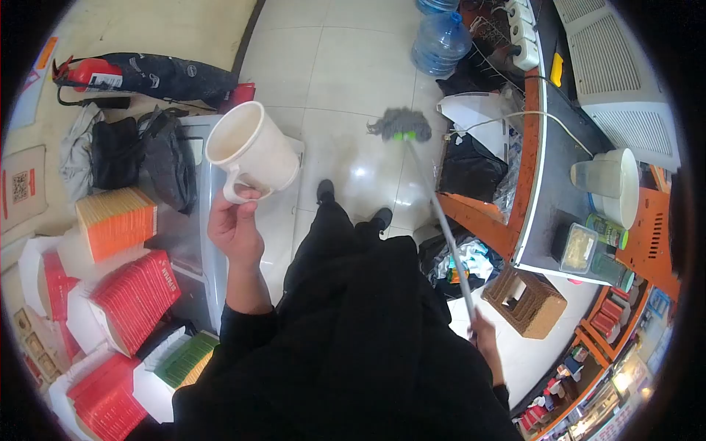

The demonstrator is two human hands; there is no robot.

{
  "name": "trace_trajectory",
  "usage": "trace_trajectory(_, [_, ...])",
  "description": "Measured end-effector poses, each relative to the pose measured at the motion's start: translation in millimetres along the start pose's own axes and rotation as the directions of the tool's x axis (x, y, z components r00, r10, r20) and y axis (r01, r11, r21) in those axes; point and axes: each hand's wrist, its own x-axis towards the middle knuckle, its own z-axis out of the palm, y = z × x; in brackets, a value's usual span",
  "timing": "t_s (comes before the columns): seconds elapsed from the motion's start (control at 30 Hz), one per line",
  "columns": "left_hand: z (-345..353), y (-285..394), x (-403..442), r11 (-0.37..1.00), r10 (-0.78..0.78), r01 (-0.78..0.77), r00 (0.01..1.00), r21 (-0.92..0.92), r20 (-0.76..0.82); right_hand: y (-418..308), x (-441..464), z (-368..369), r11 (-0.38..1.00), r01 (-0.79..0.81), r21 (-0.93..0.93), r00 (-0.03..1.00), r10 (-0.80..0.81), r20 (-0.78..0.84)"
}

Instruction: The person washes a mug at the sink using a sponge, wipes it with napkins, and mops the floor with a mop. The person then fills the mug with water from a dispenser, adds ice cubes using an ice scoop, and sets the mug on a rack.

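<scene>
My left hand (239, 231) is closed on the handle of a large white plastic jug (257, 151), raised at the left over the counter's edge. The jug's mouth faces up toward me, and its visible inside wall is bare; the bottom is hidden. Low on the right, my right hand (483, 331) wraps round the grey pole of a mop (441, 217). The pole slants away to a green socket and a grey string head, which rests on the tiled floor (346, 147) ahead of my feet.
Folded red cartons (136, 298) and orange cartons (118, 220) are stacked on the left, near a fire extinguisher (92, 75). Water bottles (441, 45) stand ahead. Along the right are a shelf unit (526, 176), a bin (460, 268) with rubbish and a wicker basket (540, 312).
</scene>
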Motion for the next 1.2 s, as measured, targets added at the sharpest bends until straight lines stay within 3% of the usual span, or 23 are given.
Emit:
trace_trajectory(0.03, [-3.9,4.0,-4.2,1.000,-0.004,0.004,1.000,0.003,0.004,-67.0,5.5,21.6,0.967,-0.190,0.168,0.981,0.193,-0.002])
trace_trajectory(0.13, [-14.9,12.0,-10.4,1.000,0.003,-0.004,1.000,0.026,0.024,-116.0,135.6,61.9,0.967,0.254,0.003,0.967,-0.254,-0.011])
trace_trajectory(0.2, [-20.3,15.7,-9.9,0.997,0.034,-0.037,0.998,0.063,0.048,-174.1,212.7,103.6,0.837,0.537,-0.110,0.842,-0.539,0.016])
trace_trajectory(0.3, [-27.1,24.1,-2.5,0.996,0.054,-0.058,0.996,0.061,0.071,-230.3,246.5,162.3,0.884,0.459,-0.085,0.888,-0.458,0.032])
trace_trajectory(0.37, [-33.6,23.7,3.2,0.996,0.081,-0.084,0.994,0.041,0.072,-259.8,204.9,191.1,0.953,0.281,0.111,0.957,-0.287,0.040])
trace_trajectory(0.4, [-37.3,20.9,4.6,0.995,0.093,-0.095,0.994,0.026,0.059,-234.9,214.2,192.1,0.879,0.469,-0.085,0.882,-0.471,-0.012])
trace_trajectory(0.5, [-55.3,7.5,11.1,0.996,0.061,-0.065,0.996,0.058,0.071,-149.9,168.2,167.2,0.749,0.541,-0.383,0.803,-0.595,-0.030])
trace_trajectory(0.53, [-63.1,3.7,16.0,0.998,0.044,-0.046,0.997,0.030,0.067,-150.9,103.8,157.2,0.856,0.463,-0.228,0.877,-0.481,-0.024])
trace_trajectory(0.63, [-89.4,-4.4,27.4,1.000,0.007,-0.006,0.999,-0.024,0.050,-69.5,19.0,115.1,0.960,0.201,-0.196,0.972,-0.220,-0.078])
trace_trajectory(0.7, [-110.7,-10.0,35.5,1.000,0.009,-0.008,0.999,-0.023,0.044,-84.3,-65.1,107.5,0.933,0.045,-0.357,0.995,-0.075,-0.070])
trace_trajectory(0.73, [-121.3,-12.8,37.7,1.000,-0.007,0.008,0.999,-0.025,0.035,-80.5,-89.9,110.0,0.930,-0.143,-0.337,0.988,0.117,-0.097])
trace_trajectory(0.8, [-139.8,-17.7,41.5,0.999,-0.032,0.032,0.999,-0.030,0.020,-72.5,-120.6,132.5,0.914,0.032,-0.404,0.998,-0.054,-0.044])
trace_trajectory(0.83, [-146.5,-19.5,45.1,0.999,-0.035,0.035,0.999,-0.033,0.010,-27.1,-105.9,141.5,0.922,0.150,-0.357,0.981,-0.183,-0.061])
trace_trajectory(0.87, [-153.1,-20.7,47.8,0.999,-0.038,0.038,0.999,-0.033,-0.002,-56.9,-107.6,154.4,0.878,0.216,-0.428,0.973,-0.233,0.013])
trace_trajectory(0.93, [-168.9,-23.0,50.9,0.999,-0.039,0.039,0.999,-0.025,-0.003,-120.3,-88.4,183.7,0.875,0.040,-0.483,0.999,-0.028,0.030])
trace_trajectory(1.0, [-183.2,-25.7,56.3,1.000,-0.016,0.017,1.000,-0.024,0.018,-119.8,-26.6,212.4,0.694,0.395,-0.603,0.888,-0.457,0.056])
trace_trajectory(1.1, [-194.8,-21.0,62.6,0.998,-0.013,0.014,1.000,-0.068,0.007,-225.1,35.9,276.8,0.795,0.383,-0.469,0.923,-0.354,0.154])
trace_trajectory(1.2, [-210.1,-19.2,68.0,1.000,0.000,0.000,1.000,0.012,0.002,-272.7,139.7,340.7,0.759,0.452,-0.468,0.885,-0.448,0.129])
